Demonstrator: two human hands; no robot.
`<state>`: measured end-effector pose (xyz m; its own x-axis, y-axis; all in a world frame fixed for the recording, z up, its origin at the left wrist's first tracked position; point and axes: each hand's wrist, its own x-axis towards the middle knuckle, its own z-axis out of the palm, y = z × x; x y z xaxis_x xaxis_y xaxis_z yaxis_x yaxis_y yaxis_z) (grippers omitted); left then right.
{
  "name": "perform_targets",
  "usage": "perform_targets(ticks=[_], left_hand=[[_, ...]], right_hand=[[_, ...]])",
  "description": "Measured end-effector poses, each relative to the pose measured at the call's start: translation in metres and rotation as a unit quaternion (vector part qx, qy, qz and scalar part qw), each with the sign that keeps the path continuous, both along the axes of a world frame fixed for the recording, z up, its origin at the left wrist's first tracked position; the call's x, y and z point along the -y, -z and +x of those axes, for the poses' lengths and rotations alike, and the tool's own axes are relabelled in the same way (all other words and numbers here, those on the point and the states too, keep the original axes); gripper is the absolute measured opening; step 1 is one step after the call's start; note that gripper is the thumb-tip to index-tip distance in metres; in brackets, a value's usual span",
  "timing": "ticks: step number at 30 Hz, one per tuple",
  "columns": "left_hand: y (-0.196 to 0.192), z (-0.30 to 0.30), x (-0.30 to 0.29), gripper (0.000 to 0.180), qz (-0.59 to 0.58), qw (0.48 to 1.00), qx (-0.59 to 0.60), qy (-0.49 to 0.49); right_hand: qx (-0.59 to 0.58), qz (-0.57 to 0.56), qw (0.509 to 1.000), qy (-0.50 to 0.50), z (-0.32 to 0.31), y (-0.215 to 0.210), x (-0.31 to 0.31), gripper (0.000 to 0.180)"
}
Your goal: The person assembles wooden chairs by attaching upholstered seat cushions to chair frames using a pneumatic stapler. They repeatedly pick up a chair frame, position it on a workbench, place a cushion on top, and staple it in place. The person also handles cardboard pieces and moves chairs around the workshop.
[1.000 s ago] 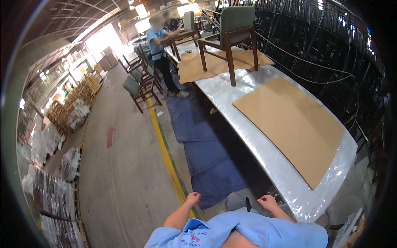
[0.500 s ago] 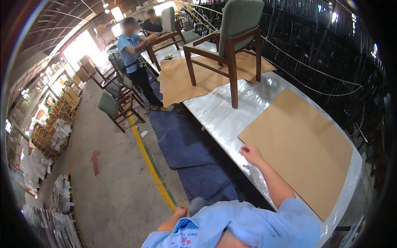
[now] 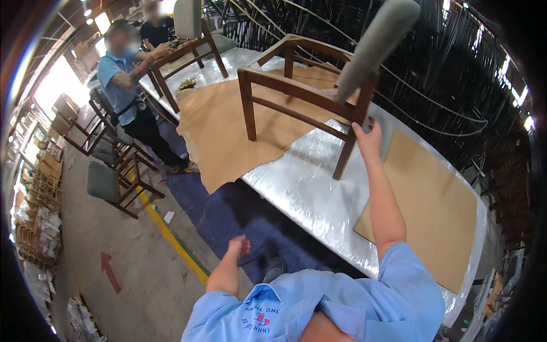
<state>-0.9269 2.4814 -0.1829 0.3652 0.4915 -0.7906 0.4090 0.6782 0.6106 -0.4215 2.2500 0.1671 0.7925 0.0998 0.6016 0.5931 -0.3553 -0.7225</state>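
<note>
A wooden chair (image 3: pixel 302 107) with brown legs and a grey-green padded back stands on the table, partly over brown paper. My right hand (image 3: pixel 369 139) is at its near rear leg, just below the padded back. The thumb lies on one side of the leg and the fingers reach round the other, so the hand looks closed on it. My left hand (image 3: pixel 239 246) hangs low, left of the table edge, above the dark blue floor covering. Its fingers are curled, and nothing shows in them.
The table (image 3: pixel 319 154) is wrapped in shiny plastic film. A brown cardboard sheet (image 3: pixel 427 205) lies on its right part. Two people work at the far end, one (image 3: pixel 122 80) beside another chair (image 3: pixel 191 51). More chairs (image 3: pixel 111 182) stand on the floor at left.
My right hand has gone forward from the table edge to the chair's rear leg. The chair appears nearer, its back seen more edge-on. My left hand has risen slightly forward.
</note>
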Motion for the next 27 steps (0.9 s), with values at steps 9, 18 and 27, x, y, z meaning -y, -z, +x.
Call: perform_targets(ticks=[9,18,27], left_hand=[[-0.028,0.134,-0.193,0.075,-0.058,0.935,0.271,-0.221],[-0.016,0.168,-0.208,0.045,-0.054,0.838,0.339,-0.425],[-0.068,0.143,-0.043,0.033,-0.043,0.871,0.368,-0.323]], right_hand=[[-0.284,0.166,0.920,-0.212,0.031,-0.006,-0.023,0.047],[-0.191,0.201,0.932,-0.232,0.041,0.010,-0.038,0.029],[-0.192,0.247,0.929,-0.196,0.048,-0.095,-0.050,0.028]])
